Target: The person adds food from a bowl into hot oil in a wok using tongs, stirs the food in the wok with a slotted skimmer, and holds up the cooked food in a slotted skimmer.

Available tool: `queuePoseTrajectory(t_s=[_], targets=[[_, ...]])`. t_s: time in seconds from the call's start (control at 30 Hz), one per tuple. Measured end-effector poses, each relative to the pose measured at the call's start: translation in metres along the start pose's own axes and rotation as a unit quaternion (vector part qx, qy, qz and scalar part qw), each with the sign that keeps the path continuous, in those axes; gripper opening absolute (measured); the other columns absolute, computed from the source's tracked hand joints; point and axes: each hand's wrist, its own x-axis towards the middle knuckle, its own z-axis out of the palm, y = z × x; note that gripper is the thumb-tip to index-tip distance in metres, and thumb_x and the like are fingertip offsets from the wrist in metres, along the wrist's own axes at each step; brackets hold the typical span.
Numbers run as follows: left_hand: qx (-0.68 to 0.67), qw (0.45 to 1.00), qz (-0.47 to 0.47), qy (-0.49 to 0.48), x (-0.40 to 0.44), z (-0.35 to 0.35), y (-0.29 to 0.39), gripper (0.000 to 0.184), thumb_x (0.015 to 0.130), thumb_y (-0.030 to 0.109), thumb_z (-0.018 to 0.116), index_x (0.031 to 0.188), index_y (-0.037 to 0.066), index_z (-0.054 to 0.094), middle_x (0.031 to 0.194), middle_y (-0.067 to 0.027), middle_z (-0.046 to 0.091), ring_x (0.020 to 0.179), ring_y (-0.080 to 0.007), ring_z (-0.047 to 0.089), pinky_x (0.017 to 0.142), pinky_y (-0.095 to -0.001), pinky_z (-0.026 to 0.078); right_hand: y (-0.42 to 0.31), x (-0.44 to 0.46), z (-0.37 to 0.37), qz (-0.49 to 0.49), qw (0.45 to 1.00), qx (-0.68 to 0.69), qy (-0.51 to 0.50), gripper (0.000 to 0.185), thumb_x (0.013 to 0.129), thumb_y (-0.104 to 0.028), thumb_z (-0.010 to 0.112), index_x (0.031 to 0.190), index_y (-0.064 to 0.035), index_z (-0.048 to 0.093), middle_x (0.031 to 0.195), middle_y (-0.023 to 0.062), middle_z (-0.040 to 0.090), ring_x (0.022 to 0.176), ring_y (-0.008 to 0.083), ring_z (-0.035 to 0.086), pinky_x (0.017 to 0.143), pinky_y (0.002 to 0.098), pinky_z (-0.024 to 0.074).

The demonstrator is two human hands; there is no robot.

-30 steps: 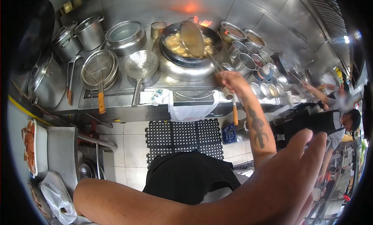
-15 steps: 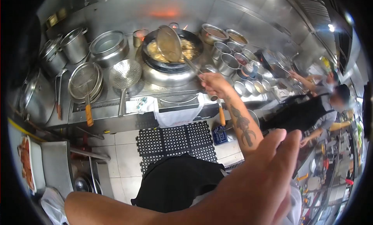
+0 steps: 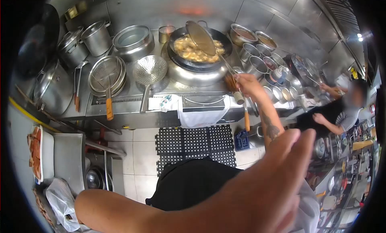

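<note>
My right hand is closed around the handle of a wide, round metal skimmer, whose head is tilted over a black wok. Pale yellow-brown pieces of food cook in bubbling liquid in the wok. Just beside that hand a bamboo wok brush lies at the counter edge. My left hand fills the lower foreground, close to the camera. Its visible fingers point up to the right, stretched out, and nothing shows in them.
A perforated ladle, round strainers and pots stand left of the wok. Bowls and sauce containers crowd the right. A white cloth hangs over the front edge, above a rubber mat. Another person works at right.
The whole view has shifted, with the stove now further right. The skimmer head has turned to a steeper slant over the wok. My right hand still grips its handle; my left stays stretched out.
</note>
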Motion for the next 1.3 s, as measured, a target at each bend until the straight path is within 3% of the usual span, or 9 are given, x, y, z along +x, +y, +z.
queuePoseTrajectory(t_s=[0.23, 0.47, 0.6, 0.8, 0.83, 0.87, 1.07, 1.17, 1.3], targets=[[0.042, 0.920, -0.384, 0.066, -0.052, -0.111, -0.056, 0.058, 0.089, 0.002, 0.051, 0.141, 0.003, 0.026, 0.140, -0.0100, 0.036, 0.121, -0.0198, 0.047, 0.092, -0.0300, 0.043, 0.012, 0.037, -0.011, -0.134, 0.972, -0.183, -0.056, 0.021, 0.087, -0.012, 0.044, 0.082, 0.0013, 0.059, 0.063, 0.0012, 0.053, 0.062, 0.0111, 0.050, 0.058, 0.0273, 0.0411], [0.279, 0.770, -0.450, 0.356, -0.222, -0.231, -0.181, 0.064, 0.080, 0.005, 0.057, 0.138, -0.002, 0.031, 0.129, -0.0207, 0.047, 0.098, -0.0139, 0.052, 0.083, -0.0245, 0.045, 0.014, 0.060, -0.007, -0.099, 0.978, -0.175, -0.057, 0.024, 0.090, -0.018, 0.046, 0.073, -0.0027, 0.053, 0.056, -0.0006, 0.046, 0.044, 0.0084, 0.040, 0.040, 0.0268, 0.0290], [0.450, 0.657, -0.447, 0.409, -0.428, -0.291, -0.270, 0.069, 0.072, 0.006, 0.058, 0.133, -0.012, 0.031, 0.125, -0.0275, 0.048, 0.115, -0.0312, 0.050, 0.098, -0.0323, 0.039, 0.004, 0.054, 0.009, -0.070, 0.994, -0.081, -0.024, 0.028, 0.093, -0.024, 0.048, 0.073, -0.0045, 0.051, 0.053, -0.0013, 0.042, 0.037, 0.0070, 0.032, 0.033, 0.0261, 0.0220], [0.206, 0.516, -0.595, 0.581, -0.546, -0.263, -0.237, 0.067, 0.071, 0.004, 0.058, 0.130, -0.013, 0.031, 0.109, -0.0266, 0.054, 0.103, -0.0318, 0.056, 0.089, -0.0396, 0.046, -0.005, 0.046, 0.008, -0.006, 0.998, 0.016, -0.066, 0.022, 0.093, -0.024, 0.051, 0.079, -0.0060, 0.054, 0.060, -0.0011, 0.046, 0.039, 0.0054, 0.032, 0.033, 0.0228, 0.0208], [0.207, 0.517, -0.593, 0.582, -0.630, -0.282, -0.260, 0.067, 0.071, 0.004, 0.058, 0.130, -0.013, 0.031, 0.109, -0.0266, 0.054, 0.103, -0.0318, 0.056, 0.089, -0.0396, 0.046, -0.007, 0.045, 0.010, 0.011, 0.997, 0.028, -0.064, 0.022, 0.093, -0.024, 0.051, 0.080, -0.0062, 0.054, 0.061, -0.0010, 0.047, 0.040, 0.0053, 0.033, 0.033, 0.0223, 0.0207], [0.455, 0.620, -0.592, 0.241, -0.641, -0.279, -0.239, 0.043, 0.068, 0.005, 0.061, 0.106, -0.009, 0.046, 0.091, -0.0211, 0.060, 0.078, -0.0274, 0.061, 0.070, -0.0411, 0.051, -0.009, 0.043, 0.011, 0.027, 0.997, 0.040, -0.063, 0.021, 0.093, -0.024, 0.052, 0.081, -0.0065, 0.053, 0.062, -0.0009, 0.048, 0.040, 0.0051, 0.034, 0.033, 0.0217, 0.0207], [0.351, 0.363, -0.681, 0.530, -0.664, -0.258, -0.250, 0.030, 0.065, 0.006, 0.063, 0.092, -0.005, 0.054, 0.089, -0.0232, 0.063, 0.081, -0.0303, 0.064, 0.071, -0.0392, 0.052, 0.000, 0.039, 0.013, 0.049, 0.996, 0.071, -0.028, 0.023, 0.092, -0.024, 0.052, 0.075, -0.0081, 0.052, 0.058, -0.0015, 0.046, 0.040, 0.0056, 0.035, 0.033, 0.0220, 0.0209], [0.615, 0.420, -0.660, 0.100, -0.662, -0.269, -0.236, 0.013, 0.065, 0.024, 0.072, 0.068, 0.012, 0.068, 0.068, -0.0049, 0.068, 0.065, -0.0197, 0.067, 0.054, -0.0315, 0.049, 0.001, 0.036, 0.011, 0.052, 0.996, 0.073, -0.021, 0.026, 0.092, -0.024, 0.052, 0.070, -0.0092, 0.050, 0.055, -0.0023, 0.044, 0.039, 0.0057, 0.033, 0.033, 0.0222, 0.0205], [0.516, 0.390, -0.640, 0.415, -0.645, -0.273, -0.257, 0.010, 0.065, 0.018, 0.070, 0.066, 0.009, 0.065, 0.066, -0.0070, 0.067, 0.061, -0.0216, 0.066, 0.054, -0.0337, 0.048, -0.006, 0.031, 0.010, 0.053, 0.995, 0.088, -0.015, 0.027, 0.092, -0.023, 0.052, 0.069, -0.0099, 0.048, 0.055, -0.0029, 0.043, 0.039, 0.0056, 0.032, 0.034, 0.0219, 0.0201]])
